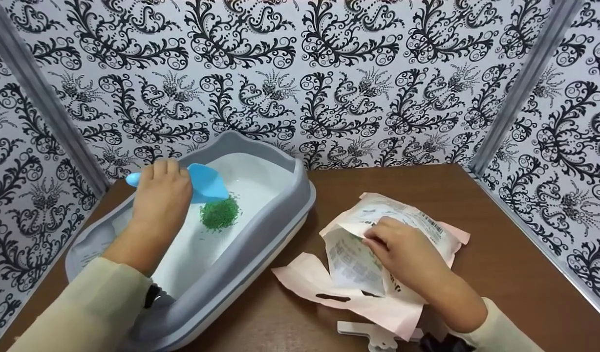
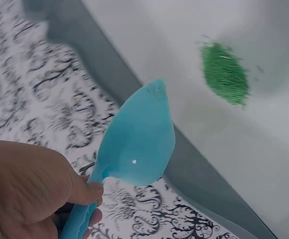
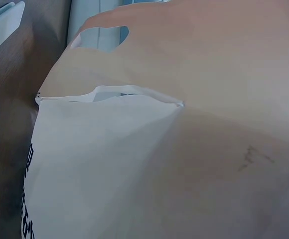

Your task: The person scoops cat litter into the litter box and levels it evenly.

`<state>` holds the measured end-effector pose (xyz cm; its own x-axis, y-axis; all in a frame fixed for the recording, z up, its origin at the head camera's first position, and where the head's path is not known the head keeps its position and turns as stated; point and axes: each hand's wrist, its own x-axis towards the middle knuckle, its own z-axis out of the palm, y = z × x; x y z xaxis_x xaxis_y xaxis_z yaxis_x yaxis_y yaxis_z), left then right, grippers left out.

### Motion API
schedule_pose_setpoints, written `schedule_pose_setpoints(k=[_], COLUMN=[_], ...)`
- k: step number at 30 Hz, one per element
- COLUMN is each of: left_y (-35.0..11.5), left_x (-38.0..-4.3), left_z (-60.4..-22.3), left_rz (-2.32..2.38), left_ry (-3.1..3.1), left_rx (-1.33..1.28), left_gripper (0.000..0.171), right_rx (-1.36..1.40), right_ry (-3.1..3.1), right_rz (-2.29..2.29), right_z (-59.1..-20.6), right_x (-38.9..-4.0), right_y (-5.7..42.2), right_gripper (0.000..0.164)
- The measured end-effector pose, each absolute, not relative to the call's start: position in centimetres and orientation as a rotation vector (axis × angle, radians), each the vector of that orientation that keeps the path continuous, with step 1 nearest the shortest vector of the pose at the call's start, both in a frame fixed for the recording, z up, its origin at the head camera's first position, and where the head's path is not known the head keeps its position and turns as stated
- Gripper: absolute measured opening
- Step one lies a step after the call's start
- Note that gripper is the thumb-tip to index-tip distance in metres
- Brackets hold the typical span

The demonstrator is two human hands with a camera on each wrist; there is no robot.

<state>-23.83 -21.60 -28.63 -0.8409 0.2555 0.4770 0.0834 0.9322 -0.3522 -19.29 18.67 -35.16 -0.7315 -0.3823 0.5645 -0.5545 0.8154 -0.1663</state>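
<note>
My left hand (image 1: 163, 195) grips the handle of a light-blue scoop (image 1: 207, 183) above a grey-rimmed litter box (image 1: 261, 244). In the left wrist view the bowl of the scoop (image 2: 139, 134) looks empty, apart from a small white speck. A small heap of green pellets (image 1: 220, 213) lies on the white floor of the box, close to the scoop's tip in the head view. On the right, my right hand (image 1: 410, 252) pinches the opened edge of a pale pink and white bag (image 1: 397, 208). The right wrist view shows the bag (image 3: 99, 149) close up, without the hand.
A white clip (image 1: 373, 332) lies at the front of the brown table (image 1: 505, 254), partly under the bag's torn flap (image 1: 305, 278) with its handle slot. Patterned wall panels (image 1: 349, 98) enclose the back and both sides.
</note>
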Motion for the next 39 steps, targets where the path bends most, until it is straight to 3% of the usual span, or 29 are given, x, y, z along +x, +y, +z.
schedule_pose_setpoints(k=[4, 11, 19, 26, 39], left_y=[-21.4, -20.6, -19.5, -17.7, -15.3], left_x=[-22.6, -20.3, -17.8, -16.3, -16.8], left_z=[-28.1, -26.9, -26.9, -28.0, -32.0], left_rz=[0.343, 0.265, 0.145, -0.018, -0.257], left_ry=[-2.513, -2.515, -2.447, -2.397, -2.245], left_rx=[-0.216, -0.198, -0.206, -0.243, -0.289], left_gripper=[0.016, 0.032, 0.025, 0.035, 0.029], right_rx=[0.688, 0.655, 0.658, 0.66, 0.677], right_ry=[-2.487, -2.534, -2.53, -2.532, -2.509], right_rz=[0.433, 0.412, 0.422, 0.419, 0.411], right_z=[-35.2, -35.1, -35.0, -35.2, -35.1], right_x=[-19.3, -19.3, -19.3, -19.3, -19.4], right_y=[18.7, 18.8, 18.7, 18.8, 18.8], right_gripper=[0.006, 0.004, 0.006, 0.006, 0.005])
